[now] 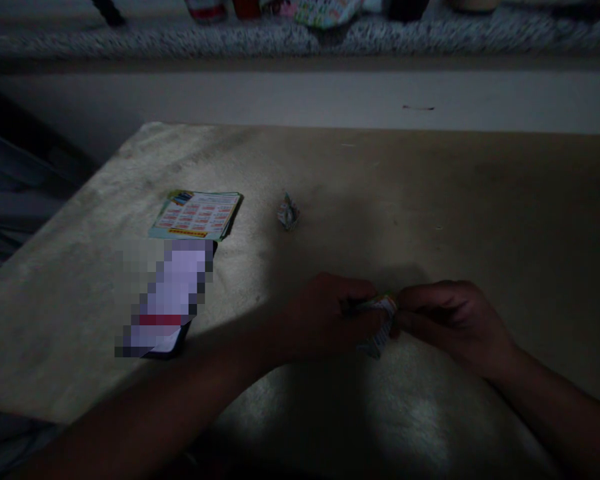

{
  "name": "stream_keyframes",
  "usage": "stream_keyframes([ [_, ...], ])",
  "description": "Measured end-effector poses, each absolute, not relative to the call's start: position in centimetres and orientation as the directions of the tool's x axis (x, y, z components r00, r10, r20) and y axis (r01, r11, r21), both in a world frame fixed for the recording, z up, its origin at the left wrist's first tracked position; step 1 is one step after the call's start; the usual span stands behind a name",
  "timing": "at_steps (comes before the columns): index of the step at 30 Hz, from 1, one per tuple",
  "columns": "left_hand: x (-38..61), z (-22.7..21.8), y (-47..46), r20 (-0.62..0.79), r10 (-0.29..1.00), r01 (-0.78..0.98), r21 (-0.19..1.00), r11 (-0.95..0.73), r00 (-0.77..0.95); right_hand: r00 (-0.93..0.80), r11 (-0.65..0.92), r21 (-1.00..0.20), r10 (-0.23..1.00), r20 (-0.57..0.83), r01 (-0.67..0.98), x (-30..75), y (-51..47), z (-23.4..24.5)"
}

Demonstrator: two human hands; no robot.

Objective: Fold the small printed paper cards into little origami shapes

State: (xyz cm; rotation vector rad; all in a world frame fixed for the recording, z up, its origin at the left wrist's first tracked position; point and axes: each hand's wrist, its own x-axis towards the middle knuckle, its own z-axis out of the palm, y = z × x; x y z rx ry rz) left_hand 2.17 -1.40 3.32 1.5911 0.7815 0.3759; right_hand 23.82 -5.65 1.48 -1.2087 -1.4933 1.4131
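Dimly lit, the room gathers around a wide, pale beige, smooth-topped surface (330, 167) in front of me, with faint patches of glare and the broad shadows of my arms across it. Beyond its far edge runs a plain whitish wall strip (260, 97) bearing a short dark reddish mark (419, 107), and above that a grey speckled stone ledge (130, 41), where a colourful printed packet (325, 12) sits among things cut off by the view. To my left, a neat stack of white printed leaflets with green and yellow edges (197, 215) lies just beyond a dark-edged phone with a lit, pixelated screen (177, 287). A small crumpled ball of printed paper (288, 213) rests to the right of the stack, well apart from me.

The creased piece of printed whitish paper (381, 308) is between my hands, near the front of the surface. My left grip (335, 313) pinches it under the thumb, one corner poking out below; my right grip (450, 317) is narrow, its fingertips closed on the right end.
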Motion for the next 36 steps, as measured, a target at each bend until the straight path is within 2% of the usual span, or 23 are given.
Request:
stream_keyframes([
  [6, 2.27, 3.08, -1.22, -0.108, 0.684, 0.304, 0.937, -0.172, 0.721, -0.187, 0.048, -0.975, 0.982, 0.006, 0.219, 23.15, -5.81, 1.44],
  [13, 2.29, 2.79, -1.23, -0.047, 0.685, 0.333, 0.897, -0.292, 0.727, -0.146, 0.049, -0.945, 0.989, 0.002, 0.323, 22.89, -6.03, 1.05],
  [17, 2.30, 2.94, -1.21, -0.107, 0.666, 0.352, 0.904, -0.245, 0.738, -0.162, 0.052, -0.931, 0.987, -0.008, 0.361, 22.78, -6.08, 0.96],
  [27, 2.21, 2.78, -1.37, -0.236, 0.623, 0.274, 0.961, 0.037, 0.745, -0.269, 0.137, -0.915, 0.963, 0.032, 0.380, 23.10, -6.19, 1.23],
  [31, 2.53, 2.73, -1.64, -0.229, 0.616, 0.274, 0.961, 0.021, 0.754, -0.332, 0.223, -0.887, 0.939, 0.085, 0.404, 23.22, -6.09, 1.13],
  [36, 2.88, 2.60, -2.04, -0.199, 0.578, 0.277, 0.960, -0.049, 0.791, -0.382, 0.424, -0.759, 0.890, 0.249, 0.494, 23.11, -5.93, 1.39],
])
